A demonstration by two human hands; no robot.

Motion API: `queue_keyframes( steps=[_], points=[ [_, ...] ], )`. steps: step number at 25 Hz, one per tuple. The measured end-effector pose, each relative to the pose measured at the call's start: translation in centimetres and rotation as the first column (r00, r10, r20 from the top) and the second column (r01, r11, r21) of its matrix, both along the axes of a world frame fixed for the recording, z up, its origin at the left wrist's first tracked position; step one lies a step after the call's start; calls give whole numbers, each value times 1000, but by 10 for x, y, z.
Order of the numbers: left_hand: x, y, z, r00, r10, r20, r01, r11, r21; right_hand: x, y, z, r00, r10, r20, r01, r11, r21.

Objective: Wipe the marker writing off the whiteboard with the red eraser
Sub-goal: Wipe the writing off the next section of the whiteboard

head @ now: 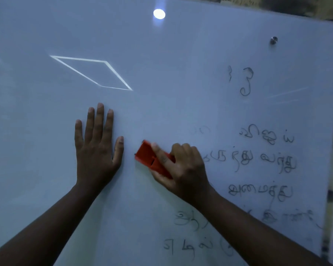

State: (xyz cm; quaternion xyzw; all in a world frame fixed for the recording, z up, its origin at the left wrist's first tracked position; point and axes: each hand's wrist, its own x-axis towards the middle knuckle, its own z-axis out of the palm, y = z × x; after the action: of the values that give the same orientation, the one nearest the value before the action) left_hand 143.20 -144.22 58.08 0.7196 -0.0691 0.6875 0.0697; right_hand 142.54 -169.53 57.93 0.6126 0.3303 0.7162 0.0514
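I see my right hand (183,169) with its fingers (161,156) curled round the red eraser (152,160), holding it against the whiteboard (161,73) near the middle, just left of the marker writing (265,162). My left hand (96,148) lies flat on the board beside it, fingers straight and slightly spread, holding nothing. Faint smudges near the eraser look like half-wiped letters, though blur makes that unsure; a metal stud (273,40) sits top right.

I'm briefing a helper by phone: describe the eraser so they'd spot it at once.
On the whiteboard, look low and centre, between the two hands. The red eraser sits in the right hand, just left of the marker writing. It is the only red thing there.
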Motion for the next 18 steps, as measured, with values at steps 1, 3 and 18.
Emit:
queue_keyframes(
  steps=[1, 3, 18],
  points=[
    [-1, 0, -4, 1000, -5, -6, 5, 1000, 7, -2, -2, -3, 1000, -10, 14, 11, 998, -59],
    [-1, 2, -15, 1000, -15, -11, 15, 1000, 24, -4, -10, -1, 999, -37, 40, 42, 990, -136],
    [-2, 2, -54, 1000, -3, -11, 4, 999, 45, -5, -76, 49, 986, 75, -147, 39, 760, 649]
  ],
)
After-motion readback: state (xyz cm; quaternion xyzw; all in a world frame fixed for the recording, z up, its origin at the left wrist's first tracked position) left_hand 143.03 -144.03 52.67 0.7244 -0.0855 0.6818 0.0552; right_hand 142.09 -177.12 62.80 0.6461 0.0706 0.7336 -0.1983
